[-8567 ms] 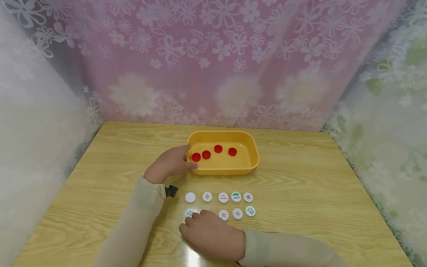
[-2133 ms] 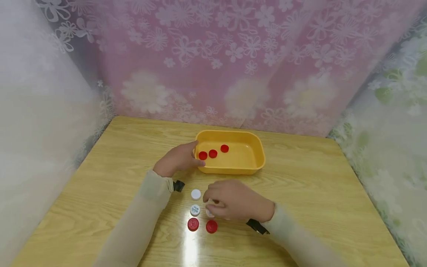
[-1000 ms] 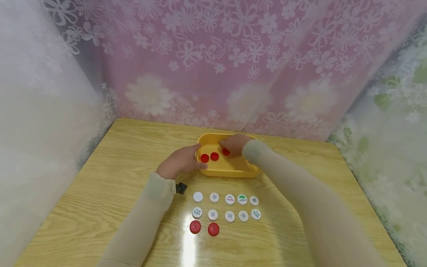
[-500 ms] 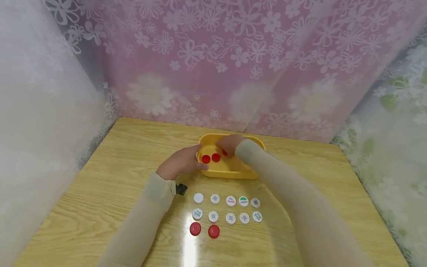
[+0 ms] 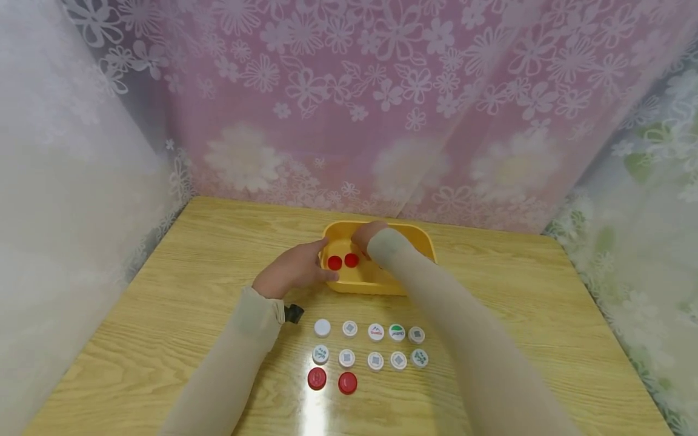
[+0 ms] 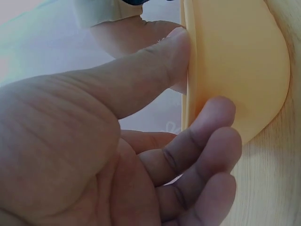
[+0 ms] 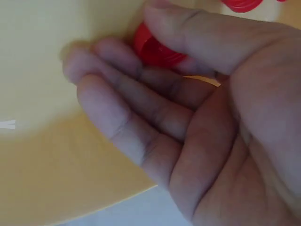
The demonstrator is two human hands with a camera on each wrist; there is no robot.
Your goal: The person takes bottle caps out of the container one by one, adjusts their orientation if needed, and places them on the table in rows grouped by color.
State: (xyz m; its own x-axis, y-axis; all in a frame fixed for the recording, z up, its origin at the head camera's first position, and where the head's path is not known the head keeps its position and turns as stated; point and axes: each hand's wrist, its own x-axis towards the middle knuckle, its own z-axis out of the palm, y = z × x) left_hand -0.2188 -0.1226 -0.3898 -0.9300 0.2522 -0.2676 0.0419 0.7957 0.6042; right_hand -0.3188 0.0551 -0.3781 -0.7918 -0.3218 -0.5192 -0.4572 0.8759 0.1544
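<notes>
At the left end of a yellow plastic bin [image 5: 376, 287], my left hand [image 5: 294, 266] grips the rim. The left wrist view has the thumb on the bin's rim [image 6: 190, 70] and curled fingers beside the wall. Inside the bin, my right hand [image 5: 368, 235] pinches a red bottle cap [image 7: 157, 49] between thumb and fingers, its hollow side partly showing. Two more red bottle caps [image 5: 343, 261] lie in the bin's left part. The right sleeve covers part of the bin's right half.
In front of the bin, two rows of white bottle caps [image 5: 375, 332] lie on the wooden table [image 5: 229, 224], several with printed tops. Two red bottle caps [image 5: 347, 383] lie nearer, under the left end of those rows. Flowered cloth [image 5: 349, 121] hangs behind and at both sides.
About two seconds ago my right hand was over the white caps; since then it has gone into the bin and taken a red cap. My left hand has stayed on the bin.
</notes>
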